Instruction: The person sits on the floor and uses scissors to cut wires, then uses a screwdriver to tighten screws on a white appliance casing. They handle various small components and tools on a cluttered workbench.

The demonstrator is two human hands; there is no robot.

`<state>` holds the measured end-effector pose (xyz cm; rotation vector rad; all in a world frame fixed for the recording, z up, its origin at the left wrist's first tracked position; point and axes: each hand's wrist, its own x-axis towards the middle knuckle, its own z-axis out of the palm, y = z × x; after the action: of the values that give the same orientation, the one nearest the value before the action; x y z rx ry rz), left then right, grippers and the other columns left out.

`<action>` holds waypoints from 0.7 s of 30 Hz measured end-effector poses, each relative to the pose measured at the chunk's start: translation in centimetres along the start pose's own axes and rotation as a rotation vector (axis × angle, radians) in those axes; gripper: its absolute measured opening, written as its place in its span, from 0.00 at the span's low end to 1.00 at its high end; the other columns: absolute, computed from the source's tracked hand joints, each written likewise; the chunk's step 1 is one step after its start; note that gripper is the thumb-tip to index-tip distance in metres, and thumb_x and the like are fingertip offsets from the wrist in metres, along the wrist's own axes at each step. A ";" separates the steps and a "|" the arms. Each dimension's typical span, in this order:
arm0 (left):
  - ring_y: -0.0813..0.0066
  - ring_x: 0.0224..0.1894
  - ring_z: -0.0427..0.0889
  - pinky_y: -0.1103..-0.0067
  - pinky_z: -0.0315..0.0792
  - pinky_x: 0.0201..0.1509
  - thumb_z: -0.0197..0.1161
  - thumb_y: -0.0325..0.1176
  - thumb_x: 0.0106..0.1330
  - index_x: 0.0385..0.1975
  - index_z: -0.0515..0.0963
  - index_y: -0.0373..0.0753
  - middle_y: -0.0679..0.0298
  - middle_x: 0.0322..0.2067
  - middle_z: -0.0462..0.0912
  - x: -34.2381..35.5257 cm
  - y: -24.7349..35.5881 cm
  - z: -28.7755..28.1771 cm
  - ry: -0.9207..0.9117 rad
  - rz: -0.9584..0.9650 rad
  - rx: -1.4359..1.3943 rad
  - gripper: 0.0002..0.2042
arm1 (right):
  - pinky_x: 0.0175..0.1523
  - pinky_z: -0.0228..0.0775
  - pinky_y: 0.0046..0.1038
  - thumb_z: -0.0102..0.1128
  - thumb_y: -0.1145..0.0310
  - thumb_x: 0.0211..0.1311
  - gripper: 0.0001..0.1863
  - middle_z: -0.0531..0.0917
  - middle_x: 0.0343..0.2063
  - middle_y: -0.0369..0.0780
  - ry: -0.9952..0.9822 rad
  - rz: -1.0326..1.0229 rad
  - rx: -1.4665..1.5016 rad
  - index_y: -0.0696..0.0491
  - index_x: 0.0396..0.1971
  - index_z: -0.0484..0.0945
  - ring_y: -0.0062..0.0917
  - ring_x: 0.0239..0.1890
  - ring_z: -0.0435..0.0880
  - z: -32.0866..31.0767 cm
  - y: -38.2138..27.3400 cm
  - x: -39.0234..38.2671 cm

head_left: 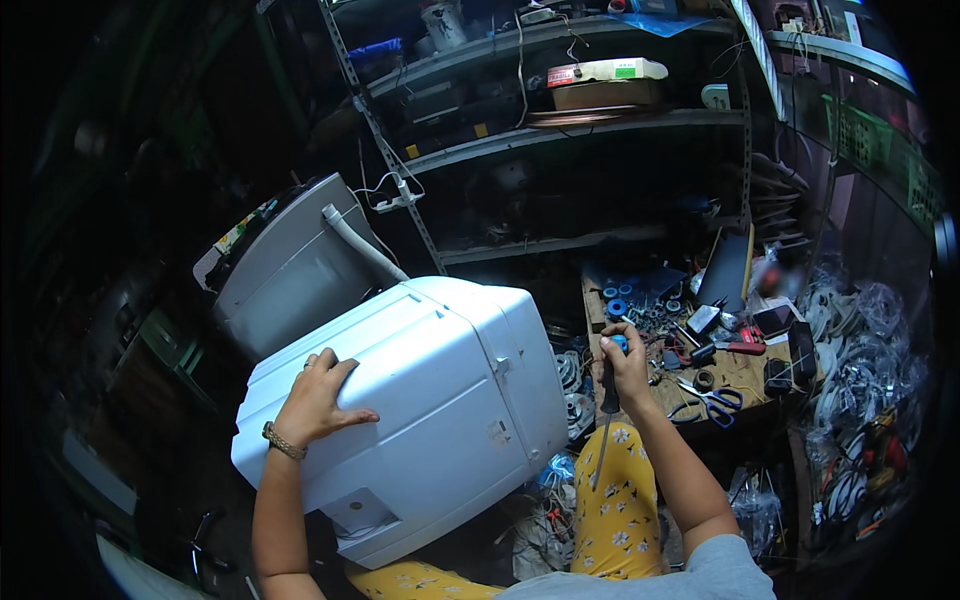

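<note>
A large white appliance body, like a washing machine cabinet [440, 400], leans on its side in front of me. My left hand [315, 398] rests on its upper panel, palm down, with the fingers and thumb spread. A ring and a wristwatch show on that hand and wrist. To the right of the cabinet, my right hand [630, 372] is closed around a long screwdriver [609, 392] with a dark and blue handle. Its thin shaft points down over my right knee, and the tip is apart from the cabinet.
Behind the cabinet stands a grey washing machine [300, 270] with a pale hose [355, 243]. At right, a wooden bench [735, 375] carries blue-handled scissors [718, 404], a red-handled tool [745, 348] and many small parts. Wires and plastic bags [850, 380] pile beyond it. Metal shelving [580, 130] rises behind.
</note>
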<state>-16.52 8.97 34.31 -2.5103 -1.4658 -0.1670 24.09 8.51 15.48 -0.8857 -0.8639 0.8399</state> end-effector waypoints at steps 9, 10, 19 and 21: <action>0.56 0.43 0.69 0.65 0.69 0.45 0.72 0.56 0.40 0.48 0.74 0.34 0.53 0.39 0.70 -4.6 1.9 5.2 0.106 -0.240 0.088 0.38 | 0.32 0.59 0.15 0.44 0.64 0.69 0.08 0.67 0.25 0.32 0.234 -0.454 -0.182 0.53 0.34 0.65 0.12 0.26 0.65 -2.4 -5.0 -2.3; 0.57 0.43 0.69 0.65 0.69 0.45 0.72 0.55 0.41 0.48 0.73 0.34 0.53 0.39 0.70 -5.2 2.2 5.9 0.119 -0.268 0.103 0.37 | 0.32 0.60 0.16 0.44 0.63 0.70 0.09 0.67 0.24 0.32 0.236 -0.427 -0.186 0.53 0.35 0.66 0.12 0.26 0.65 -3.5 -4.3 -2.4; 0.59 0.43 0.70 0.66 0.69 0.43 0.74 0.50 0.41 0.48 0.73 0.31 0.56 0.40 0.70 -2.5 7.6 7.2 0.145 -0.308 0.157 0.37 | 0.31 0.74 0.22 0.54 0.56 0.66 0.11 0.75 0.29 0.32 0.331 0.103 0.363 0.49 0.37 0.71 0.17 0.32 0.78 -9.9 -2.6 -4.3; 0.59 0.43 0.70 0.67 0.70 0.43 0.75 0.50 0.41 0.48 0.73 0.31 0.56 0.40 0.71 -2.3 7.3 7.4 0.158 -0.302 0.171 0.37 | 0.32 0.76 0.25 0.56 0.56 0.64 0.14 0.76 0.29 0.33 0.352 0.289 0.551 0.49 0.42 0.72 0.18 0.33 0.79 -11.5 -2.5 -5.4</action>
<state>-11.39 5.42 25.67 -2.0835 -1.7052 -0.2720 32.73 -0.54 12.01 -0.6427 -0.1748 1.0647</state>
